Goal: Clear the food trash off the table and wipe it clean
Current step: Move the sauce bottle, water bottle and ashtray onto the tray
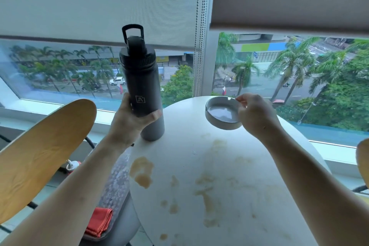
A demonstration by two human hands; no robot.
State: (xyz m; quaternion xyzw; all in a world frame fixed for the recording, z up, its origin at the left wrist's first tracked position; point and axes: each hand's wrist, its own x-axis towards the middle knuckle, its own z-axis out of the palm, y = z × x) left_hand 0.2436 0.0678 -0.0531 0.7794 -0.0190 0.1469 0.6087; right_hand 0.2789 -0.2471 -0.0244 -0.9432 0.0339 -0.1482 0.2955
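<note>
A round white table (249,166) carries brown spill stains (142,171) across its near half. My left hand (131,120) grips a tall black water bottle (140,78) near its base, at the table's far left edge. My right hand (256,115) pinches the rim of a shallow grey dish (221,114) at the far side of the table. Whether the dish and the bottle rest on the table or are slightly lifted is unclear.
A folded red cloth (98,220) lies on a grey cushioned seat (115,181) below the table's left edge. A wooden chair back (40,154) stands at the left, another chair edge (363,162) at the right. A window with blinds (99,2) is behind.
</note>
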